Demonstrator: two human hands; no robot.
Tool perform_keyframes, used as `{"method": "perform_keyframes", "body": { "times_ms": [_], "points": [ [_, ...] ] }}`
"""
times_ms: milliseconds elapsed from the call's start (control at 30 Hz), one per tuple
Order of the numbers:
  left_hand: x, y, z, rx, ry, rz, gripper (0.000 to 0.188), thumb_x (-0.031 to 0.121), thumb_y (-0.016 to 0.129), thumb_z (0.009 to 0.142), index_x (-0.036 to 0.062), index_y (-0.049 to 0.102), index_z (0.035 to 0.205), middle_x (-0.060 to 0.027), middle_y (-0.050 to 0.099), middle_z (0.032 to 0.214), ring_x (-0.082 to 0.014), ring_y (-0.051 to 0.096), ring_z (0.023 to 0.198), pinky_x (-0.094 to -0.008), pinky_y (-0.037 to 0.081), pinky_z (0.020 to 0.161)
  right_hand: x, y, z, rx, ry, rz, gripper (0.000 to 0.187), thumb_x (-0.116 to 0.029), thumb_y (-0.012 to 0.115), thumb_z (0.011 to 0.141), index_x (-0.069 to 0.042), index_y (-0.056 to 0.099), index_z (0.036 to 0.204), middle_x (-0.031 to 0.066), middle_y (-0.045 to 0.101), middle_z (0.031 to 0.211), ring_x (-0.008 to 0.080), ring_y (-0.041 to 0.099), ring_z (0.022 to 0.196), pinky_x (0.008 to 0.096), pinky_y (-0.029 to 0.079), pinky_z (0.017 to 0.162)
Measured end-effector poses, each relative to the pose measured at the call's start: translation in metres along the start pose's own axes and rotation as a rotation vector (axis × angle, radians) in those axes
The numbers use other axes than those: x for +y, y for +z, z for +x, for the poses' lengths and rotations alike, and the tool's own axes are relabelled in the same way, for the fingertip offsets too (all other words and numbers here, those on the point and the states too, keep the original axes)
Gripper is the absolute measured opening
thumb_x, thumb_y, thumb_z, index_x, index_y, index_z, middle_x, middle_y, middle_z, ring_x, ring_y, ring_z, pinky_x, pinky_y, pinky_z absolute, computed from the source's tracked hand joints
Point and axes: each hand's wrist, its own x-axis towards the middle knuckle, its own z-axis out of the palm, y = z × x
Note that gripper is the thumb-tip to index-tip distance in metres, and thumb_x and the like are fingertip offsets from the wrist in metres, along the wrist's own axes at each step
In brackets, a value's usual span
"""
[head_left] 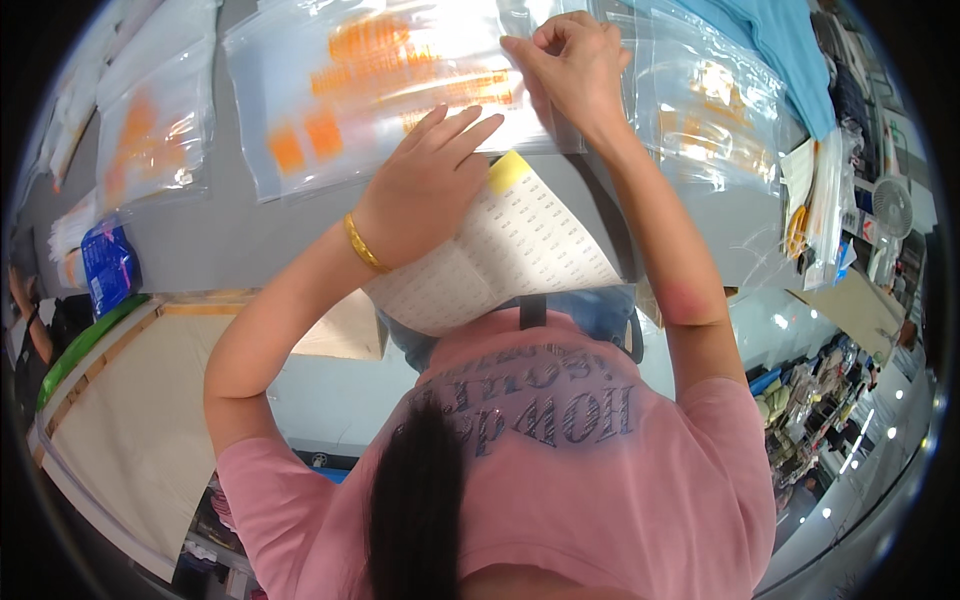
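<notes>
My left hand point(430, 190) lies with fingers stretched out at the near edge of a clear plastic bag point(290, 110) with orange print. Beneath that hand is a white label sheet point(540, 235) with rows of small printed labels and a yellow corner; it reaches over the table's near edge toward my body. The left thumb is hidden. My right hand point(580, 75) is at the bag's right part, thumb and forefinger bent toward each other in a pinch. Whatever is between those fingertips is too small to make out.
More clear bags with orange print lie to the left point(150, 130) and right point(715, 110) on the grey table point(300, 235). Light blue fabric point(790, 50) is at the far right. Yellow-handled scissors point(797, 230) and a blue packet point(110, 265) are near the table's sides.
</notes>
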Motion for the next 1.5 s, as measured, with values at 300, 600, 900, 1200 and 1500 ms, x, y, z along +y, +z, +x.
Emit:
{"method": "perform_keyframes", "body": {
  "times_ms": [300,600,900,1200,1500],
  "points": [
    [-0.035,-0.025,-0.02,-0.021,-0.188,-0.095,0.014,0.011,0.066,0.096,0.0059,0.057,0.086,-0.018,0.032,0.169,-0.0463,0.02,0.158,-0.0667,0.005,0.125,-0.02,-0.001,-0.009,0.231,-0.263,-0.17,0.014,-0.01,0.071,0.085,-0.004,0.076,0.097,0.0069,0.073,0.119,0.0298,0.06,0.11,0.0487,0.037,0.101],
    [-0.037,-0.023,-0.022,-0.053,-0.21,-0.137,0.018,0.015,0.064,0.098,0.0054,0.058,0.084,-0.0173,0.029,0.171,-0.0455,0.014,0.16,-0.062,-0.001,0.125,-0.026,-0.002,0.008,0.155,-0.112,0.144,0.023,-0.017,0.079,0.084,-0.006,0.077,0.105,0.0154,0.068,0.125,0.0326,0.064,0.104,0.0429,0.05,0.088],
    [-0.023,-0.044,-0.017,0.011,-0.221,-0.225,0.016,0.014,0.062,0.101,0.0038,0.06,0.089,-0.0164,0.049,0.156,-0.037,0.031,0.153,-0.051,0.018,0.124,-0.055,-0.016,0.01,-0.139,0.041,0.661,0.02,-0.018,0.063,0.105,0.001,0.061,0.098,0.0145,0.075,0.111,0.0155,0.073,0.074,0.0272,0.051,0.053],
    [0.007,-0.09,-0.011,-0.204,-0.664,-1.11,0.022,0.015,0.061,0.107,0.0009,0.065,0.123,0.0048,0.065,0.104,-0.0004,0.056,0.096,-0.019,0.045,0.086,0.037,-0.129,0.01,-0.038,-0.206,0.913,0.041,-0.02,0.045,0.111,0.002,0.05,0.145,0.0161,0.069,0.137,0.0192,0.078,0.088,0.0183,0.052,0.06],
    [0.012,-0.073,0.028,-0.167,-0.75,-1.323,0.031,0.03,0.072,0.102,0.0028,0.077,0.116,0.0042,0.071,0.105,-0.0032,0.06,0.095,-0.0215,0.048,0.088,0.121,-0.199,-0.008,0.412,-0.08,-0.821,0.037,-0.02,0.077,0.093,-0.005,0.069,0.126,0.009,0.073,0.121,0.0256,0.07,0.11,0.036,0.057,0.088]
  ]
}}
